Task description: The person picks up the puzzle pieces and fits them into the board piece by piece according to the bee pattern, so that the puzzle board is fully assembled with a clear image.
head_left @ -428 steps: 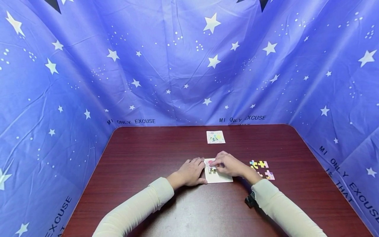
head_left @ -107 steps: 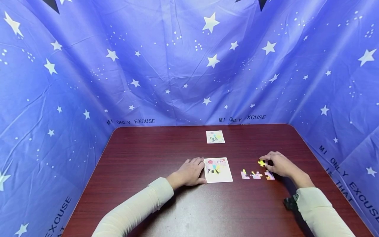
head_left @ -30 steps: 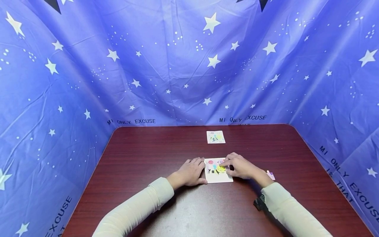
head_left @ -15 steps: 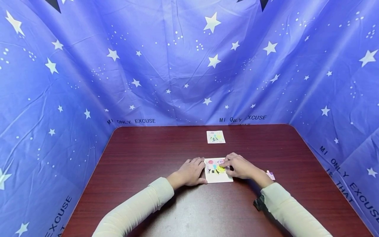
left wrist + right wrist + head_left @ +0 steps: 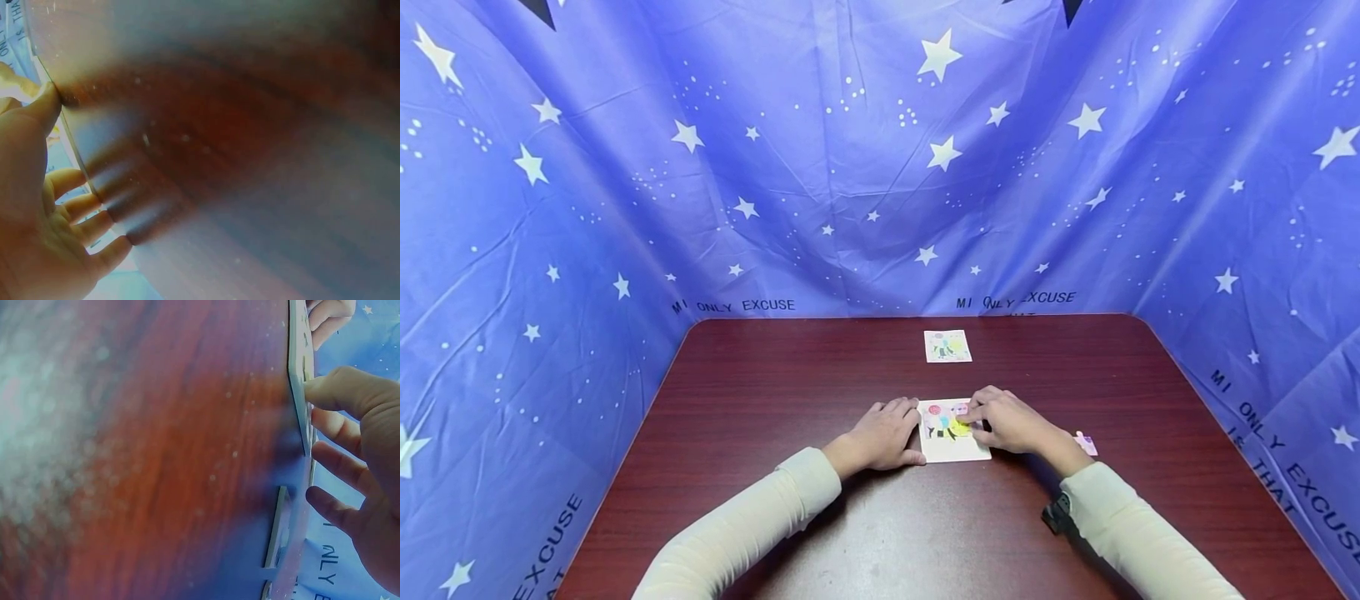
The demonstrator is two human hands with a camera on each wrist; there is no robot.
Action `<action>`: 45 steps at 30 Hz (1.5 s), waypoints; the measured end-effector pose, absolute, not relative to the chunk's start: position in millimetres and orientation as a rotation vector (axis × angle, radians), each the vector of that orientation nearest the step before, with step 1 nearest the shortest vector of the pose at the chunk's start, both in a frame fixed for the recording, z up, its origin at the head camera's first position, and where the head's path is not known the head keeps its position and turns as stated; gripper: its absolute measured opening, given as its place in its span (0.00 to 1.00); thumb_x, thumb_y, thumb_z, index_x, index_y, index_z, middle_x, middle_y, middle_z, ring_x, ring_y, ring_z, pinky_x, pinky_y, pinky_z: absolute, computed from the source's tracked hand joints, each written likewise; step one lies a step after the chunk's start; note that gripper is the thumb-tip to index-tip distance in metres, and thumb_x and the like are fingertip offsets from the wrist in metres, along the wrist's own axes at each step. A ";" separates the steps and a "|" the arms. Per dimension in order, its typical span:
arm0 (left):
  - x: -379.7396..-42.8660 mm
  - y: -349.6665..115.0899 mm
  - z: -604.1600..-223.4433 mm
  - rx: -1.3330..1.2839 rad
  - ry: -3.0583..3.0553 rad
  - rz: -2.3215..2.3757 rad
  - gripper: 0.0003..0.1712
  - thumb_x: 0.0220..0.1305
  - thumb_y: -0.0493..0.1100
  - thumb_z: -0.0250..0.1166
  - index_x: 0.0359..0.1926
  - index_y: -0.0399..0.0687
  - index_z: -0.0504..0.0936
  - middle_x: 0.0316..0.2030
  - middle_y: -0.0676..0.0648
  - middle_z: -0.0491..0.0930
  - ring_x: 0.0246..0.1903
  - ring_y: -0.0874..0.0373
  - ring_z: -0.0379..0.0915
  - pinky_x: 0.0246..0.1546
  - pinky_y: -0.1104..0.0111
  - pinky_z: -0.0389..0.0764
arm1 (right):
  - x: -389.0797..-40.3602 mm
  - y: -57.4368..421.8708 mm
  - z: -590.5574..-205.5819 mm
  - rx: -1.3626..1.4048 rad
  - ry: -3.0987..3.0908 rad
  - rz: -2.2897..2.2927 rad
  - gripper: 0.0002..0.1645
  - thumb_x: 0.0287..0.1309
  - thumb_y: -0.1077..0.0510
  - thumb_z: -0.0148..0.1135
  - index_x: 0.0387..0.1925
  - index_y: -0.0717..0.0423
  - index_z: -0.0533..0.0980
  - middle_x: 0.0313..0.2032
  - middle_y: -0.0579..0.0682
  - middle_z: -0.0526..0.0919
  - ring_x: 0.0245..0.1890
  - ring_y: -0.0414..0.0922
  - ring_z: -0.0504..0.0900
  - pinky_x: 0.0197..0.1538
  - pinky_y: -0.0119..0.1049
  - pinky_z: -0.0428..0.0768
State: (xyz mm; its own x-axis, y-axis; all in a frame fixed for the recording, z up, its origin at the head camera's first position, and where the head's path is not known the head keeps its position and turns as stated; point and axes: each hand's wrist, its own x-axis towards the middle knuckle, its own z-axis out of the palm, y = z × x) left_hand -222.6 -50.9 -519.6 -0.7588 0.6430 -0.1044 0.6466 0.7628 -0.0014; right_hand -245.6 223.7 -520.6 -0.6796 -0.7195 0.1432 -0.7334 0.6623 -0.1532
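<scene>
In the head view, a white square puzzle board [image 5: 953,453] lies mid-table, its upper part filled with coloured pieces. My left hand [image 5: 883,435] rests flat along the board's left edge, fingers extended and thumb at the lower corner. My right hand [image 5: 1011,421] is over the board's right side, thumb and index finger pinching a yellow puzzle piece [image 5: 958,427]. That piece sits at or in the upper right area; my fingers partly hide it. The right wrist view shows the thumb touching the board [image 5: 299,387], other fingers spread.
A small picture card [image 5: 947,347] with the printed design lies farther back. A loose pink puzzle piece [image 5: 1086,443] shows beside my right forearm, and the right wrist view has another loose piece [image 5: 278,528] near the hand. Starry blue curtains enclose the table [image 5: 760,375].
Since 3.6 s ago, my right hand has brought the yellow puzzle piece leftward from the loose pieces onto the board. Over the last second both hands stay nearly still; the left never moves.
</scene>
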 end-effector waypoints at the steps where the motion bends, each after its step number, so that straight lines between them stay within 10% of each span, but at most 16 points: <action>1: -222.6 -50.7 -519.6 1.050 2.857 -0.056 0.39 0.63 0.75 0.59 0.60 0.51 0.72 0.73 0.45 0.67 0.73 0.50 0.64 0.67 0.54 0.72 | -245.3 223.8 -520.4 1.223 -2.801 0.303 0.20 0.52 0.57 0.70 0.50 0.46 0.88 0.39 0.44 0.83 0.44 0.46 0.79 0.47 0.48 0.78; 45: -221.0 -50.2 -518.3 1.053 2.856 -0.067 0.40 0.63 0.75 0.59 0.60 0.50 0.72 0.73 0.44 0.67 0.73 0.50 0.64 0.66 0.54 0.73 | -236.7 219.6 -514.1 1.131 -2.795 0.325 0.15 0.56 0.54 0.72 0.46 0.48 0.88 0.38 0.44 0.85 0.42 0.46 0.82 0.48 0.45 0.82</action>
